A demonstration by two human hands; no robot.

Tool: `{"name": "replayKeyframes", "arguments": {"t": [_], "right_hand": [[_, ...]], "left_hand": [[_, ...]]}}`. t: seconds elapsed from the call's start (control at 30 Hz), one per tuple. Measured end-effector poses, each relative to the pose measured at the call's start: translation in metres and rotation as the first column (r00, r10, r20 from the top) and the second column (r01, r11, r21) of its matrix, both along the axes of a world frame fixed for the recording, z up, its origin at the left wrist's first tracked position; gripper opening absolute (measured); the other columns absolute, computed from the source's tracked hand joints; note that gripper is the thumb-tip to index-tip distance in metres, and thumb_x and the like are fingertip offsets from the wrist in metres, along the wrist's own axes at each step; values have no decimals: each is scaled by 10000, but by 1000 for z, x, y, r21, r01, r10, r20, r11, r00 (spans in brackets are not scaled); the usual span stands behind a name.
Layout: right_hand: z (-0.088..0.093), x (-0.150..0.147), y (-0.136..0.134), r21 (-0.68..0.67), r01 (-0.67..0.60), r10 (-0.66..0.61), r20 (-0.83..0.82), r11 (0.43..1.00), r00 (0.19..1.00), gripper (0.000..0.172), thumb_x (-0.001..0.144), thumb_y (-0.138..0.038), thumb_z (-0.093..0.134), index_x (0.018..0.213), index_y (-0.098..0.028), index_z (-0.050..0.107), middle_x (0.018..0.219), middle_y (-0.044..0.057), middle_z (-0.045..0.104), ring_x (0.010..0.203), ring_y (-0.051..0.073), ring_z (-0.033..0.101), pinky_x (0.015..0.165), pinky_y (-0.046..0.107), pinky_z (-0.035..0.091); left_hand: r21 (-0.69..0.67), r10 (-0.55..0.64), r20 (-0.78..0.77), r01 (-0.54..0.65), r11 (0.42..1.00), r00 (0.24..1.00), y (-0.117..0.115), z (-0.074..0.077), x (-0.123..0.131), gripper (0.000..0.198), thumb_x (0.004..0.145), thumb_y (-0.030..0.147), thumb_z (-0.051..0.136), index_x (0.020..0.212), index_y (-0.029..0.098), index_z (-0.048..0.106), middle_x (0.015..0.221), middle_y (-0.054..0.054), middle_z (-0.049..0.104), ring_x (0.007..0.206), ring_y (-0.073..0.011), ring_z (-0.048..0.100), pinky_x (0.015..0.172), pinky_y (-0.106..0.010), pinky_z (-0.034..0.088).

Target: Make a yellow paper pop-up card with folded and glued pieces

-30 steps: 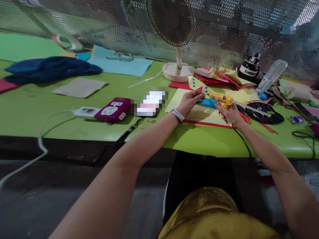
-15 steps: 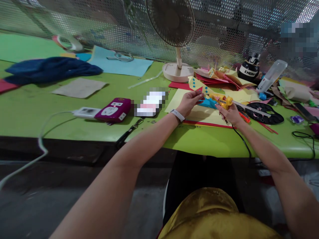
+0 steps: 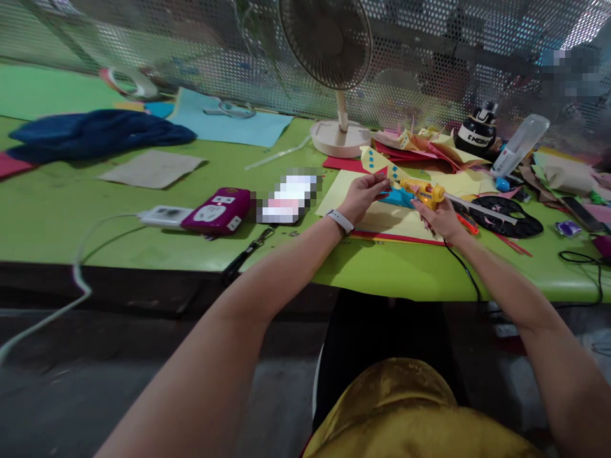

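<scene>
My right hand (image 3: 443, 219) is closed around a yellow hot glue gun (image 3: 427, 193), whose nozzle points left. A long pale glue stick (image 3: 482, 207) juts from its rear, and a black cord hangs below. My left hand (image 3: 363, 196), with a watch band at the wrist, pinches a small red paper piece (image 3: 382, 173) just left of the nozzle. Close behind it is yellow paper with blue squares (image 3: 371, 159); whether the two are joined I cannot tell. Blue paper (image 3: 397, 198) and pale yellow sheets (image 3: 334, 194) lie beneath my hands.
A fan (image 3: 341, 138) stands at the back against a perforated metal screen. Left are a lit phone (image 3: 289, 197), a purple power adapter (image 3: 219, 211) and dark blue cloth (image 3: 100, 133). Right are a black bottle (image 3: 477, 133), a clear bottle (image 3: 522, 146) and a black palette-shaped piece (image 3: 525, 219).
</scene>
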State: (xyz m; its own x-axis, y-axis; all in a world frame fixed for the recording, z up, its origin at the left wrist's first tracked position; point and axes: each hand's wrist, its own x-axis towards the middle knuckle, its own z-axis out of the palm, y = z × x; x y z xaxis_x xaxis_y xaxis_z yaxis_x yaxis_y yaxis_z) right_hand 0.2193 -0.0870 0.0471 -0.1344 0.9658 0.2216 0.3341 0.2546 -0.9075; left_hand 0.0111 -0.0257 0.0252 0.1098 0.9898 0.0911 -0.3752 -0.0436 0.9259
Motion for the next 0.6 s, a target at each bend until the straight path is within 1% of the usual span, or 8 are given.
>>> {"name": "replayKeyframes", "arguments": {"t": [0.13, 0.3, 0.47, 0.6], "right_hand": [[0, 0, 0, 1, -9, 9, -12, 1000, 1000, 478, 784, -696, 787, 904, -253, 654, 542, -66, 517, 398, 96, 420, 362, 250, 377], [-2, 1, 2, 11, 1, -1, 9, 1000, 1000, 546, 780, -745, 761, 952, -234, 673, 544, -73, 514, 395, 91, 423, 370, 248, 392], [-2, 1, 1, 18, 9, -9, 7, 1000, 1000, 543, 773, -731, 785, 953, -232, 665, 543, -72, 517, 397, 94, 426, 368, 253, 391], [-2, 1, 2, 13, 5, -5, 12, 1000, 1000, 595, 761, -765, 773, 993, -227, 671, 561, -70, 529, 414, 99, 438, 380, 252, 412]], "left_hand": [[3, -11, -4, 11, 1000, 1000, 1, -1, -1, 234, 738, 247, 941, 859, 167, 758, 826, -14, 763, 775, -123, 720, 785, -264, 580], [-13, 5, -8, -5, 1000, 1000, -1, 1, 0, 195, 765, 210, 918, 856, 157, 754, 832, -22, 763, 783, -129, 724, 807, -278, 580], [-9, 9, -6, -9, 1000, 1000, -1, 2, 1, 161, 780, 192, 900, 844, 157, 757, 827, -22, 760, 778, -132, 722, 813, -294, 582], [7, 3, -16, -3, 1000, 1000, -1, 1, 0, 203, 753, 230, 924, 846, 164, 756, 827, -18, 765, 789, -128, 728, 806, -275, 590]]}}
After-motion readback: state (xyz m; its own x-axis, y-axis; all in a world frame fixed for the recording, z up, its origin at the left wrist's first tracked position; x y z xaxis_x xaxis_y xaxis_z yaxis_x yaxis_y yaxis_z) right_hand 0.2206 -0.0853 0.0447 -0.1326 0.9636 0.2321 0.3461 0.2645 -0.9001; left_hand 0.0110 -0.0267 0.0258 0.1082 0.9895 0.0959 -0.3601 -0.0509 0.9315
